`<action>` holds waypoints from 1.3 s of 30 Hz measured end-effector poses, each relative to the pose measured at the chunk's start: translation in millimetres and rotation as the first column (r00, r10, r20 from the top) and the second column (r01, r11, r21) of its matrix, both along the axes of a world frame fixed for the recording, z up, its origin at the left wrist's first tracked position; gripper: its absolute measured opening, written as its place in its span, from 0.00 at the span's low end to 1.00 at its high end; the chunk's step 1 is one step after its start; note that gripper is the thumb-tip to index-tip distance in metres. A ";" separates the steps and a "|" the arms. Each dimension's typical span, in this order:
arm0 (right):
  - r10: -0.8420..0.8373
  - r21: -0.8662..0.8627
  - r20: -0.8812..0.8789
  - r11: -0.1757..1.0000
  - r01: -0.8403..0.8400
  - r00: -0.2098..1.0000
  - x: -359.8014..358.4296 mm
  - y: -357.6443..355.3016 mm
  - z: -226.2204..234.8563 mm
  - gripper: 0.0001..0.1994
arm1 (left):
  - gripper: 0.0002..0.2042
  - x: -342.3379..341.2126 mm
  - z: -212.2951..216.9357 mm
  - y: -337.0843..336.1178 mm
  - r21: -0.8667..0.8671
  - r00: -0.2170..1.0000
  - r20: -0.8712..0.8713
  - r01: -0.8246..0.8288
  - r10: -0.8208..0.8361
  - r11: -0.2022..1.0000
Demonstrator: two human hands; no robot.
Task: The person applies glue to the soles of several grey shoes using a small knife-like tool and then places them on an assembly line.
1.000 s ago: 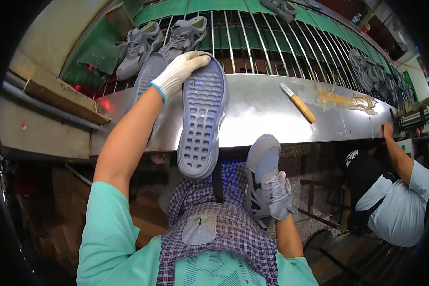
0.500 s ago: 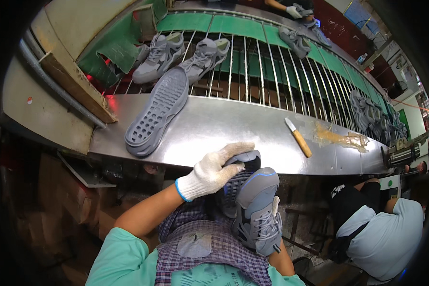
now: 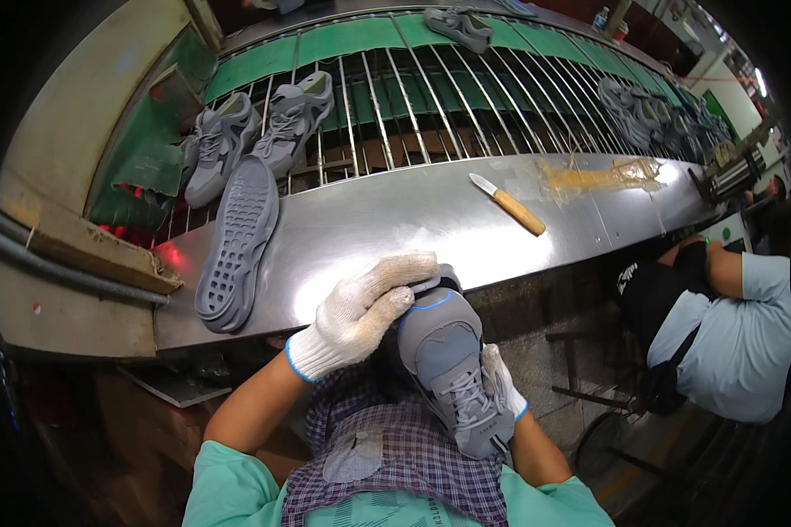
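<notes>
sole (image 3: 449, 274) now mostly behind shoe (image 3: 449, 351) — gripped by left fingers (image 3: 394, 273), right fingers (image 3: 493, 362) gripping shoe

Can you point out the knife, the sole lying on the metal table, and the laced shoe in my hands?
Knife (image 3: 515, 209): head view, on its wooden handle.
Sole (image 3: 240, 235): head view, on the middle of its gridded face.
Laced shoe (image 3: 448, 355): head view, on the upper, just ahead of the laces.

Grey laced shoe (image 3: 446, 351); sole (image 3: 449, 274) at toe
</notes>
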State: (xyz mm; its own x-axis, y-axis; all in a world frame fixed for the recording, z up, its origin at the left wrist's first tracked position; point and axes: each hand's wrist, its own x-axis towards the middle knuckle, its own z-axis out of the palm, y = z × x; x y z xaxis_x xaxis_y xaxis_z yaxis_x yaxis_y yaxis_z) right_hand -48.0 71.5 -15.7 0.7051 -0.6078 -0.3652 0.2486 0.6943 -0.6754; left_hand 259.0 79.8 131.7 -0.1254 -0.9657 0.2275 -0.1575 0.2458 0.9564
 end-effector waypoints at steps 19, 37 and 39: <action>0.017 -0.068 0.012 0.998 -0.016 1.000 10.5 -6.1 14.0 0.42 | 0.17 -0.2 17.9 -4.2 -0.120 0.978 0.199 0.084 -0.059 0.989; -0.124 -0.060 0.121 0.989 0.132 0.985 11.1 -6.0 1.0 0.38 | 0.43 8.4 -4.2 -20.6 0.138 0.979 -0.003 0.204 -0.205 0.969; -0.179 -0.118 0.234 0.970 0.210 0.956 24.3 -17.7 2.3 0.37 | 0.48 -3.5 -24.3 -0.6 0.098 0.985 -0.115 0.139 -0.127 0.985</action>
